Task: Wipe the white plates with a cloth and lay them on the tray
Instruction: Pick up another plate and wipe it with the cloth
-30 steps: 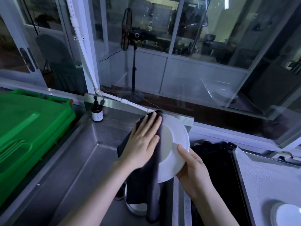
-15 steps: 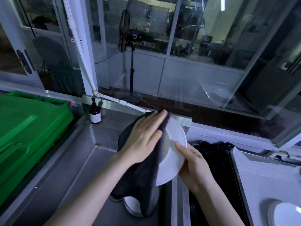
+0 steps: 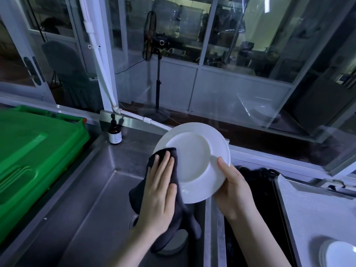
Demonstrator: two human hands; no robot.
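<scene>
A white plate [image 3: 194, 157] is held tilted above the steel sink, its face turned toward me. My right hand [image 3: 234, 187] grips its lower right rim, thumb on the face. My left hand [image 3: 160, 191] lies flat with straight fingers on a dark grey cloth [image 3: 173, 207], pressing it against the plate's lower left edge. The cloth hangs down over the sink. Another white plate [image 3: 339, 253] lies on the pale tray [image 3: 312, 207] at the lower right.
A green plastic bin [image 3: 32, 157] fills the left side. A brown pump bottle [image 3: 115, 132] stands at the back corner of the steel sink [image 3: 90, 209]. Something round and pale [image 3: 177, 242] lies in the sink under the cloth. A dark basin [image 3: 260, 189] sits between sink and tray.
The plate has turned from edge-on to face me. My left hand slid with the cloth from the plate's upper part down to its lower left edge.
</scene>
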